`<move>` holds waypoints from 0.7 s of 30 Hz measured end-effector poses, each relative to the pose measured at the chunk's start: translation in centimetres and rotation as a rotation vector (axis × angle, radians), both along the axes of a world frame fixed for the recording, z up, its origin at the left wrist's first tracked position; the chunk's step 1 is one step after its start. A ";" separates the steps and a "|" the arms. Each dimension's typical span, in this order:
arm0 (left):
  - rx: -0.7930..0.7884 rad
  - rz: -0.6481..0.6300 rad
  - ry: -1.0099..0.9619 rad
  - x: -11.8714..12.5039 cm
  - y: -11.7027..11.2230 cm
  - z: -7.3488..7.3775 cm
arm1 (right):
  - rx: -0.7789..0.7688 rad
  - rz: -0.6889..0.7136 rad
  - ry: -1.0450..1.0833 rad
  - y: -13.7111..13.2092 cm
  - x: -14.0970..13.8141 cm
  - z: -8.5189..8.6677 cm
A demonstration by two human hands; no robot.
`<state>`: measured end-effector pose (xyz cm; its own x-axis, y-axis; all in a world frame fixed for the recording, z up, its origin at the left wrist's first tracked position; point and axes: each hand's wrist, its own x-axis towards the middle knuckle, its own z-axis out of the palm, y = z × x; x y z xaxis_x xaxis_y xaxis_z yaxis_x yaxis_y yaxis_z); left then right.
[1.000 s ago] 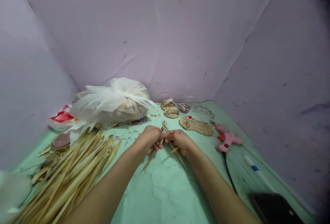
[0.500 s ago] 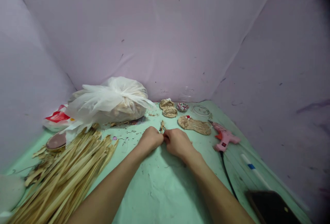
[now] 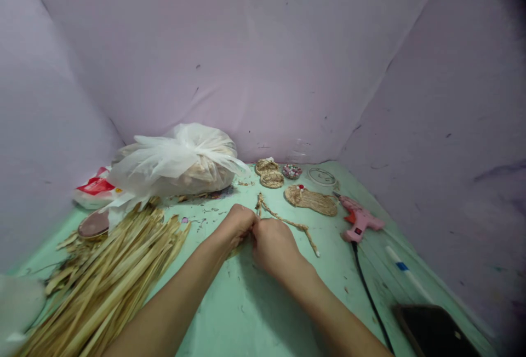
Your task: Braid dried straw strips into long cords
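My left hand [image 3: 238, 222] and my right hand [image 3: 274, 242] are closed and meet in the middle of the table. Both sets of fingers pinch a thin twisted cord of dried plant fibre [image 3: 279, 217]. From my hands the cord rises to a bend beyond them, then slants down to the right. Its pale tip lies on the table to the right of my right hand. The part between my fingers is hidden. Past my hands sit a sole-shaped piece of coiled fibre [image 3: 311, 201] with a red bead and a second coiled piece [image 3: 270, 174].
Long dried leaf strips [image 3: 110, 275] lie at left, below a white plastic bag [image 3: 176, 162]. A pink glue gun [image 3: 358, 220] with a black cable, a white stick [image 3: 406, 272] and a phone [image 3: 433, 329] are at right. Behind stand beads [image 3: 292, 171] and a round lid [image 3: 321, 176].
My hands have moved slightly nearer and to the left. A length of the cord now shows stretched out to the right, where my right hand was before.
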<state>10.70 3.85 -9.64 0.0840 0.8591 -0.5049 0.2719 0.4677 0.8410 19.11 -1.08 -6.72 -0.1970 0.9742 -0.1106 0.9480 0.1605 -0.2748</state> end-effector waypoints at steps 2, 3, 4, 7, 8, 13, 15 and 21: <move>0.018 -0.025 0.009 -0.4 0.1 0.5 | -0.056 0.038 0.074 0.4 1.1 0.4; 0.025 -0.054 0.011 -0.7 0.1 0.7 | -0.091 0.048 0.142 0.8 1.9 0.6; 0.031 -0.094 0.012 -0.9 0.2 0.9 | -0.123 0.011 0.229 1.3 2.8 0.7; 0.044 -0.213 0.022 -1.6 0.4 0.9 | 0.121 -0.314 0.547 3.1 4.7 0.3; 0.047 -0.238 0.020 -1.7 0.5 0.8 | 0.102 -0.392 0.674 3.7 4.9 -0.2; 0.039 -0.268 -0.015 -1.9 0.7 0.3 | -0.372 -0.465 0.987 4.4 2.6 -3.2; 0.039 -0.262 0.006 -1.8 0.6 0.4 | -0.372 -0.463 0.984 4.3 1.9 -3.8; 0.119 -0.341 0.253 -1.5 0.6 0.9 | -0.349 -0.476 0.998 4.2 2.3 -4.1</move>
<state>9.19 4.48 -8.77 0.2598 0.8569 -0.4452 0.5981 0.2192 0.7709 21.41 3.16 -10.80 0.0297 0.9203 -0.3902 0.2291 -0.3862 -0.8935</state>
